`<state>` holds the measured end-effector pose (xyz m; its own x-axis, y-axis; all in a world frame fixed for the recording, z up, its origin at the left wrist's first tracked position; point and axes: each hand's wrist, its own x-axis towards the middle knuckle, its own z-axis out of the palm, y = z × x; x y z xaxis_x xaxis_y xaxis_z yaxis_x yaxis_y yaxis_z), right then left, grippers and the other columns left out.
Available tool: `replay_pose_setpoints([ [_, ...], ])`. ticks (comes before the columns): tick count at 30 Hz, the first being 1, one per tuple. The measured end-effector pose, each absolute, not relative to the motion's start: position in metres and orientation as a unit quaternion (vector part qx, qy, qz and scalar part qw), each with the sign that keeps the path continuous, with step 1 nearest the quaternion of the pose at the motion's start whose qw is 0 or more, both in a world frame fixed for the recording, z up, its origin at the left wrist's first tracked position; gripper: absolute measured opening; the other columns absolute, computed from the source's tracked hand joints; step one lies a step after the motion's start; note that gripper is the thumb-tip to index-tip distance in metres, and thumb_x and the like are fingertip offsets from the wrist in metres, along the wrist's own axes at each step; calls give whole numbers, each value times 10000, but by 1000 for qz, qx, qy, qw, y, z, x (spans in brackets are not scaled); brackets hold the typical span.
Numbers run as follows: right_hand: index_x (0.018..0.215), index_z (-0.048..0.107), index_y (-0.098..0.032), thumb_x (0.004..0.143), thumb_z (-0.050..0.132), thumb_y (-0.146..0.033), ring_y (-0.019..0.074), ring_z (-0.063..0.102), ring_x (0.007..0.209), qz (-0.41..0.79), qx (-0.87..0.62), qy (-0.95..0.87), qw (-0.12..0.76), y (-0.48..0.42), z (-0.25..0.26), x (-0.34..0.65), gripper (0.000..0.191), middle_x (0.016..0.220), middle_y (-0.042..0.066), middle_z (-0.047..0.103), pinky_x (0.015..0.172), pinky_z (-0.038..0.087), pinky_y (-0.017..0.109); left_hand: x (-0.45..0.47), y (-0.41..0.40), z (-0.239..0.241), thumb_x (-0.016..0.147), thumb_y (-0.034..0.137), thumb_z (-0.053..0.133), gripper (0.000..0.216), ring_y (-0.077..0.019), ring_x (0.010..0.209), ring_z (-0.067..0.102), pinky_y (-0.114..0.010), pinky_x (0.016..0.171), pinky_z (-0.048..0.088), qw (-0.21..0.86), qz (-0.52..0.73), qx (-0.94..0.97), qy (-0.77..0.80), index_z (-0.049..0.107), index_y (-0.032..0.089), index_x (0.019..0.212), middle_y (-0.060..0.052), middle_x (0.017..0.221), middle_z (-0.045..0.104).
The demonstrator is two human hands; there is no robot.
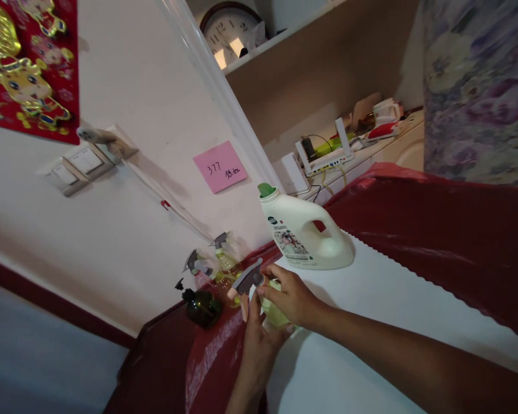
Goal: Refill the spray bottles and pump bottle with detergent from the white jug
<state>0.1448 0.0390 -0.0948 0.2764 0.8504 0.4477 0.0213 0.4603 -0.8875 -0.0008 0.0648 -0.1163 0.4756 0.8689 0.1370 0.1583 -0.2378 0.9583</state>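
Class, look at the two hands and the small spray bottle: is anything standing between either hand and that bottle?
Nothing visible does. The right hand is wrapped around the spray bottle, and the left hand touches it from below, near the grey trigger head. The white jug and the other bottles stand apart, behind.

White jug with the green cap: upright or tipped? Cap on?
Upright, cap on. The white jug stands on its base on the white tabletop, green cap seated on the neck, handle unheld.
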Motion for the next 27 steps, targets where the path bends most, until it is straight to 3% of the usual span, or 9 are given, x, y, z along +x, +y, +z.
replay_pose_setpoints([
  [2, 1009, 635, -185, 845, 646, -286, 197, 635, 959, 307, -409, -519, 685, 41, -96, 146, 193, 1012, 38, 701, 864, 471, 322, -7, 67, -108, 528, 543, 929, 1110, -388, 1455, 407, -468, 1152, 407, 484, 381, 707, 349, 430, 281, 1485, -145, 1568, 438],
  [5, 1013, 643, -187, 841, 661, -293, 206, 632, 998, 304, -398, -522, 690, 43, -97, 146, 202, 1039, 42, 707, 897, 462, 336, -15, 64, -81, 576, 672, 855, 1080, -340, 1430, 450, -424, 1115, 446, 458, 446, 691, 338, 386, 333, 1488, -109, 1534, 488],
  [7, 1027, 650, -187, 836, 672, -283, 212, 633, 1013, 303, -396, -523, 691, 44, -98, 147, 215, 1055, 46, 710, 907, 458, 343, -17, 57, -56, 668, 627, 820, 970, -307, 1393, 489, -376, 1038, 504, 395, 495, 687, 358, 375, 363, 1489, -84, 1549, 465],
  [9, 1049, 654, -187, 833, 685, -281, 216, 635, 1017, 303, -395, -524, 691, 45, -98, 147, 238, 1067, 50, 712, 907, 456, 345, -14, 51, -32, 743, 530, 794, 773, -290, 1311, 555, -358, 977, 532, 326, 487, 711, 389, 481, 335, 1423, -78, 1521, 495],
  [14, 1072, 673, -184, 852, 680, -258, 213, 639, 1011, 298, -394, -528, 691, 44, -99, 146, 232, 1085, 52, 714, 901, 461, 332, 4, 60, -4, 793, 417, 733, 382, -278, 995, 692, -401, 900, 544, 188, 369, 815, 405, 730, 204, 1110, -90, 1105, 740],
  [18, 1043, 683, -198, 866, 661, -217, 202, 619, 962, 275, -399, -540, 688, 40, -96, 146, 180, 1011, 31, 699, 865, 448, 313, 11, 80, -3, 815, 390, 703, 323, -278, 959, 715, -401, 896, 542, 196, 359, 827, 387, 760, 181, 1055, -97, 1029, 778],
  [22, 874, 643, -194, 881, 620, -189, 192, 572, 888, 256, -406, -554, 680, 39, -93, 147, 25, 907, 19, 645, 793, 412, 299, 11, 91, 1, 810, 383, 723, 326, -270, 939, 722, -393, 886, 548, 232, 331, 837, 368, 766, 170, 1053, -105, 1022, 788],
  [24, 823, 628, -191, 886, 609, -183, 187, 560, 866, 256, -405, -557, 678, 40, -94, 147, 67, 873, 14, 625, 782, 405, 298, 11, 93, 3, 801, 365, 732, 308, -265, 927, 723, -383, 873, 550, 241, 322, 840, 364, 772, 168, 1035, -104, 1004, 792],
  [27, 894, 654, -192, 872, 611, -164, 186, 578, 895, 268, -401, -549, 683, 42, -97, 147, 56, 906, 15, 644, 812, 420, 300, 11, 94, 4, 794, 347, 738, 293, -259, 922, 722, -367, 853, 549, 251, 315, 842, 360, 773, 168, 1023, -104, 990, 791],
])
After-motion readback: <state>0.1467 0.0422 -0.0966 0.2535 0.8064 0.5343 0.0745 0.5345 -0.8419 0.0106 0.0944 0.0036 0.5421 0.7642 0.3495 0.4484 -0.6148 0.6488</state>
